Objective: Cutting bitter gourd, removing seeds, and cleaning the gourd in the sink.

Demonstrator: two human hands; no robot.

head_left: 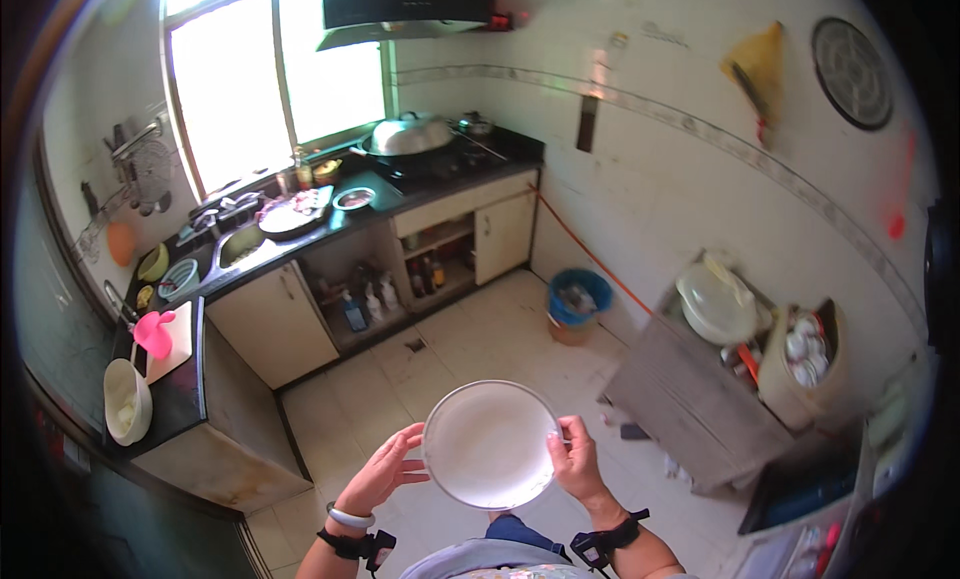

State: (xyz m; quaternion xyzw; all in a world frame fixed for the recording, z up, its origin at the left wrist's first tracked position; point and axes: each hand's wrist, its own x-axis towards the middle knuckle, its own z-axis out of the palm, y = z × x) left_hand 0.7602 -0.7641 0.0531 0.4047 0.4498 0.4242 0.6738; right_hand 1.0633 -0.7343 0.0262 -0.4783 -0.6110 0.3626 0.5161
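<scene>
A round white plate (490, 444) is held in front of my body, its broad face turned up toward me. My right hand (577, 464) grips its right rim, thumb on the near face and the fingers curled around the edge. At the plate's left rim is my left hand (385, 471), fingers stretched out and apart. The fingertips come close to the edge; whether they touch it I cannot tell. A pale bracelet (350, 517) circles the left wrist, and both wrists carry black straps.
A dark counter with a sink (240, 247) and a lidded wok (410, 136) runs along the far wall. On the left counter stand a white bowl (127, 401) and a pink scoop (154, 333). A blue bucket (580, 291) and a low table (690, 399) with containers stand right.
</scene>
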